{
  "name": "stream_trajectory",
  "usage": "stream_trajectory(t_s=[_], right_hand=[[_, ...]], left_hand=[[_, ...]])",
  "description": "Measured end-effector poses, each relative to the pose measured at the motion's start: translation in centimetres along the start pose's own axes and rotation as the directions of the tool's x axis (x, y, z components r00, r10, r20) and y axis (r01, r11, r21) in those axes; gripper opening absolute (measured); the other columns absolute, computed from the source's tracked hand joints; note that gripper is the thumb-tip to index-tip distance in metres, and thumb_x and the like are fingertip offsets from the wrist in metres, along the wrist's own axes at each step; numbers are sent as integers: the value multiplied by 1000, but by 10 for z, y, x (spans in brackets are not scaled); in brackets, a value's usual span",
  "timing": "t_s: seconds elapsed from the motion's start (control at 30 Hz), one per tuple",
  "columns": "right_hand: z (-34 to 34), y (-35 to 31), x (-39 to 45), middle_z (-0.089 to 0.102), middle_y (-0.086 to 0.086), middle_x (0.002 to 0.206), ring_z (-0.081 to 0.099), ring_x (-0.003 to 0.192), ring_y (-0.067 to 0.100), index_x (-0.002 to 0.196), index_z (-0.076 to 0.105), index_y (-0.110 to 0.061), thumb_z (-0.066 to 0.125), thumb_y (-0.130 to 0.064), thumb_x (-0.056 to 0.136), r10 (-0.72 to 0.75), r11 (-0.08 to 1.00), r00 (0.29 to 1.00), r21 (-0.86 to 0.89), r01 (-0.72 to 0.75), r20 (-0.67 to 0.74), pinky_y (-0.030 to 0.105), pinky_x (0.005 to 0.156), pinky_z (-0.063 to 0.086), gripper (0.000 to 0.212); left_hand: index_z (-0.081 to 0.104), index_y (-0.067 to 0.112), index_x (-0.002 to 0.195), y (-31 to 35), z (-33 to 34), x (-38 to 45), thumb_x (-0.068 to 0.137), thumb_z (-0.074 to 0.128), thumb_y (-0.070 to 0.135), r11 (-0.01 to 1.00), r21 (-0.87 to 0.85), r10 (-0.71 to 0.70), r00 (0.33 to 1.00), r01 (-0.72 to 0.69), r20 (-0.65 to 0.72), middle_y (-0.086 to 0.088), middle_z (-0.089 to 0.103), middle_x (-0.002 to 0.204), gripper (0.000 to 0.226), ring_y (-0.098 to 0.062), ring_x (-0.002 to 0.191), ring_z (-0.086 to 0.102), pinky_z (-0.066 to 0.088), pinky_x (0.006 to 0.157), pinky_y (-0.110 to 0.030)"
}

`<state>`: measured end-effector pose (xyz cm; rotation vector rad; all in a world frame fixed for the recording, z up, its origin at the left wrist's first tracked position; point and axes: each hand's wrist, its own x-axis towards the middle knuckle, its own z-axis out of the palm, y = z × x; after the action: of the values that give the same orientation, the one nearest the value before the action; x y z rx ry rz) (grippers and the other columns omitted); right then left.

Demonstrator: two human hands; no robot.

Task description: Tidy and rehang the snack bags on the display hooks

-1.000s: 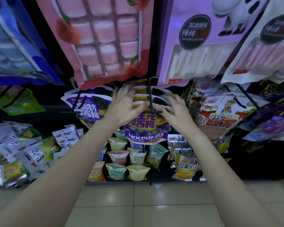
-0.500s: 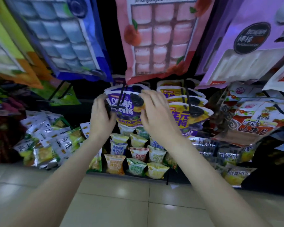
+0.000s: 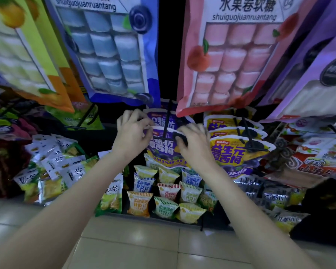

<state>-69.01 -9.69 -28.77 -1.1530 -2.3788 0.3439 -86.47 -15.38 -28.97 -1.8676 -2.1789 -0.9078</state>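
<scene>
Four large hanging bags fill the upper row: one yellow-orange bag (image 3: pixel 25 55), one blue candy bag (image 3: pixel 107 53), one pink candy bag (image 3: pixel 235 59) and one lilac bag (image 3: pixel 316 78). Each of the blue and pink bags has a clear window showing rows of wrapped rolls.

Below the pink bag, a stack of purple-and-white prune bags (image 3: pixel 164 146) hangs on a black display hook (image 3: pixel 166 125); at least two bags are visible, one behind the other. Just beside it, on the right, hang three yellow-and-purple prune bags (image 3: pixel 233 150) on a second hook (image 3: pixel 248 136).

The left hand (image 3: pixel 133 133) grips the left top edge of the front purple-and-white bag, fingers curled. The right hand (image 3: pixel 195 144) grips its right top edge, fingers curled over a dark prune print.

Small snack packets (image 3: pixel 163 193) in blue, red, orange, green and yellow lie in the bottom shelf bin (image 3: pixel 202 222), above the tiled floor (image 3: pixel 136 245).
</scene>
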Motion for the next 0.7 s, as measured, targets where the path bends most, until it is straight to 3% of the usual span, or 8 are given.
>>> stream_trajectory(t_s=[0.07, 0.2, 0.33, 0.43, 0.5, 0.63, 0.7], right_hand=[[-1, 0, 1, 49, 13, 122, 36, 120, 31, 110, 64, -8, 49, -37, 87, 27, 999, 998, 36, -25, -57, 44, 101, 28, 40], [0, 1, 25, 37, 11, 139, 24, 134, 29, 128, 51, -9, 43, -55, 86, 83, 995, 991, -57, -77, 104, 40, 110, 15, 63], [-1, 5, 32, 43, 8, 130, 38, 124, 27, 125, 52, -3, 53, -46, 90, 62, 997, 988, 37, -68, 139, 40, 110, 21, 56], [-4, 5, 23, 40, 4, 133, 43, 121, 22, 129, 48, -1, 55, -35, 91, 35, 984, 984, 168, -65, 174, 17, 95, 26, 51], [-6, 2, 22, 38, 4, 135, 42, 121, 20, 131, 46, -1, 54, -28, 93, 35, 979, 986, 195, -67, 164, 12, 87, 25, 48], [-11, -8, 9, 33, 8, 140, 32, 131, 23, 134, 41, -4, 53, -17, 93, 43, 980, 997, 190, -55, 69, 27, 104, 27, 45], [-15, -10, -12, 33, 8, 140, 32, 131, 20, 132, 44, -4, 52, -12, 92, 53, 973, 999, 227, -50, -7, 24, 107, 28, 42]], left_hand=[[69, 6, 91, -3, 0, 1, 75, 55, 23, 1000, -1, 14, 998, -14, 59, -14, 58, 112, 26, -27, 110, 36, 31, 87, -45], [69, 4, 90, -2, 3, 6, 80, 50, 24, 1000, -7, 19, 993, -19, 113, -12, 60, 118, 30, -36, 116, 45, 33, 93, -52], [67, 4, 89, -7, 6, 3, 83, 37, 32, 997, -27, 76, 994, -74, 79, -11, 61, 114, 41, -22, 113, 37, 35, 90, -50], [66, 4, 91, -9, 8, 1, 83, 36, 32, 996, -39, 81, 994, -78, 80, -11, 61, 114, 41, -20, 112, 35, 34, 90, -47], [66, 6, 94, -8, 8, 1, 84, 38, 30, 996, -54, 71, 996, -68, 53, -11, 60, 113, 39, -22, 111, 38, 36, 89, -47], [59, 1, 105, 0, 1, -13, 82, 46, 10, 990, -124, -78, 992, 65, -100, -17, 54, 113, 28, -30, 104, 46, 39, 87, -44], [55, 1, 102, 10, -5, -33, 80, 45, 3, 979, -171, -142, 976, 114, -163, -15, 51, 109, 24, -25, 97, 45, 39, 83, -39]])
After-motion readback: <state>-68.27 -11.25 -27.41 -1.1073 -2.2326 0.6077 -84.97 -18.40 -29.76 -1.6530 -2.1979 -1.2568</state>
